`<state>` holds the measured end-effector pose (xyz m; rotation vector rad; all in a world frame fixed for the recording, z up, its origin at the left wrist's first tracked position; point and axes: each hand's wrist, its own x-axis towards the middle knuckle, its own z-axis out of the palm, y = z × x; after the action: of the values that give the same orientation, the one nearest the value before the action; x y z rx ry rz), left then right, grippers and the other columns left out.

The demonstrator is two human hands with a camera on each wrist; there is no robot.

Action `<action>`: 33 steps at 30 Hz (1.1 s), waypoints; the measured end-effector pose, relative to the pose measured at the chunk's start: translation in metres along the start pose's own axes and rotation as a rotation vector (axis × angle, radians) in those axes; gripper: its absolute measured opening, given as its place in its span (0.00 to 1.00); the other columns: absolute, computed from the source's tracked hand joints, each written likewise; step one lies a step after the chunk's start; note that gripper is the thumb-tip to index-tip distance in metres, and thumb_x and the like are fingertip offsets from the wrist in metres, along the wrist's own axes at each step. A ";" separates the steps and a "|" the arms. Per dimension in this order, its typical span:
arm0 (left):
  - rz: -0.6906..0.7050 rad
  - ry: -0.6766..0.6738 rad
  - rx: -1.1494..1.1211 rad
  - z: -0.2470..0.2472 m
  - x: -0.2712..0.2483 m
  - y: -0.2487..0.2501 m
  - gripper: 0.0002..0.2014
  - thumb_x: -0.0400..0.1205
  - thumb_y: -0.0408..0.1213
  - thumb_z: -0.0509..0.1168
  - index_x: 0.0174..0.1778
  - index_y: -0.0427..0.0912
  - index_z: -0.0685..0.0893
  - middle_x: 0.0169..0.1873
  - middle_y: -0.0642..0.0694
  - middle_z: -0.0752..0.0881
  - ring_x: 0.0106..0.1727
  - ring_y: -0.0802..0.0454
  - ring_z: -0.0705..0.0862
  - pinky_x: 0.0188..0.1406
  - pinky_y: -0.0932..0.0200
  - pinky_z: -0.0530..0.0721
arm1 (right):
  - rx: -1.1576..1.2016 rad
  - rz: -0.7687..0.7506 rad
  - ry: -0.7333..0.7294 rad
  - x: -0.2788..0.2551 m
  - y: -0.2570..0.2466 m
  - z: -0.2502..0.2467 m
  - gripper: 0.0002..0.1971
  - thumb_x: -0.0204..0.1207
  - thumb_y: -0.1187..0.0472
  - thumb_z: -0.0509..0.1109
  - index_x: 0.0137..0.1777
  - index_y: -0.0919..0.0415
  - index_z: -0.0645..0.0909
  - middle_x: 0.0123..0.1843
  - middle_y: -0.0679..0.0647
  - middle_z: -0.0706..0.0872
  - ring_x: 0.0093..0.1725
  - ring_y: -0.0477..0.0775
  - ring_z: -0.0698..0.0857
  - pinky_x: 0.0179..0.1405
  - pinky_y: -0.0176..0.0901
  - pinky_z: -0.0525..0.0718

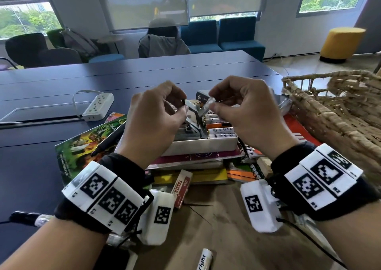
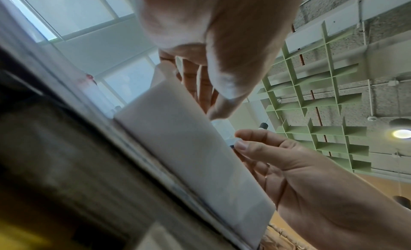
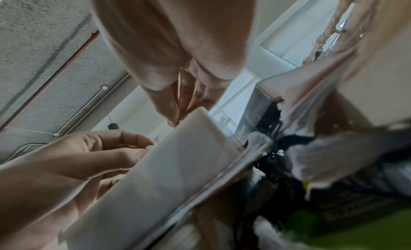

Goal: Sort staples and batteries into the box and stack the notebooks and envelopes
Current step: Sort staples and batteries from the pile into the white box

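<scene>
head view: our left hand and right hand are raised over the white box, each pinching a strip of staples btwn thumb and fingertips. the box sits on a stack of notebooks – batteries in its right side, more staples in its left. one battery lies near us on the table, an eraser by the stack.

left wrist: right hand pinches something pale beside the box wall – can't tell what.

right wrist: blurry; left fingers curled by the box.
</scene>
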<state>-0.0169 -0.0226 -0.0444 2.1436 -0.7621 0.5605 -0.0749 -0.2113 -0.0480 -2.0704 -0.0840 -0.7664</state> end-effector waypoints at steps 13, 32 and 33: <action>0.021 -0.031 0.080 0.000 0.000 -0.004 0.03 0.80 0.38 0.76 0.47 0.51 0.91 0.34 0.62 0.87 0.40 0.69 0.85 0.38 0.83 0.74 | -0.149 -0.064 0.002 0.000 -0.002 0.001 0.06 0.77 0.64 0.79 0.51 0.53 0.93 0.41 0.39 0.92 0.44 0.36 0.90 0.50 0.30 0.88; 0.005 -0.046 0.061 -0.003 0.000 0.002 0.02 0.78 0.38 0.78 0.45 0.48 0.93 0.32 0.61 0.88 0.37 0.71 0.86 0.35 0.81 0.77 | -0.208 -0.037 -0.120 -0.001 -0.001 0.006 0.10 0.77 0.65 0.78 0.52 0.49 0.94 0.45 0.42 0.93 0.49 0.43 0.89 0.57 0.47 0.88; -0.002 -0.052 0.061 -0.003 0.000 0.001 0.02 0.78 0.38 0.78 0.45 0.48 0.93 0.31 0.60 0.88 0.37 0.70 0.86 0.35 0.80 0.78 | -0.202 -0.039 -0.109 -0.001 -0.001 0.006 0.10 0.77 0.64 0.79 0.52 0.49 0.94 0.44 0.42 0.93 0.49 0.44 0.89 0.57 0.49 0.89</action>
<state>-0.0182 -0.0210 -0.0417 2.2223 -0.7805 0.5350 -0.0728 -0.2058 -0.0502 -2.3086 -0.1122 -0.7093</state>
